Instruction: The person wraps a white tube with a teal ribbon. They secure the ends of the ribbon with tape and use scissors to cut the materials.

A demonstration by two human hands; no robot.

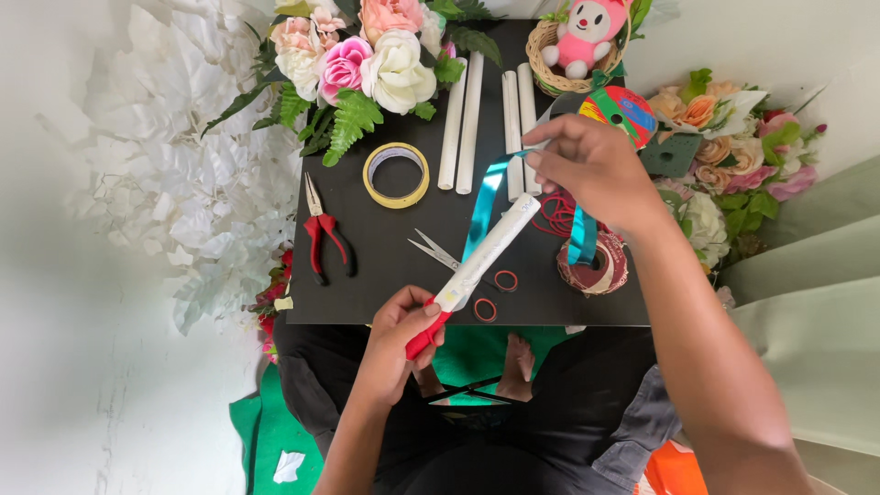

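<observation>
My left hand (pixel 401 335) grips the red lower end of a white paper-wrapped stick (pixel 486 253) that slants up to the right over a black table (pixel 385 257). My right hand (pixel 594 170) is raised above the table and pinches the end of a shiny teal ribbon (pixel 481 209). The ribbon runs down from my fingers behind the stick. Another loop of it hangs from my right hand to a ribbon spool (pixel 600 266) on the table under my wrist.
On the table lie red-handled pliers (pixel 323 236), a roll of yellow tape (pixel 396 175), scissors (pixel 433 249), several white tubes (pixel 469 121), red rubber bands (pixel 495 293) and artificial flowers (pixel 367 64). A basket with a pink plush toy (pixel 579 41) stands at the far edge. More flowers (pixel 724 156) sit on the right.
</observation>
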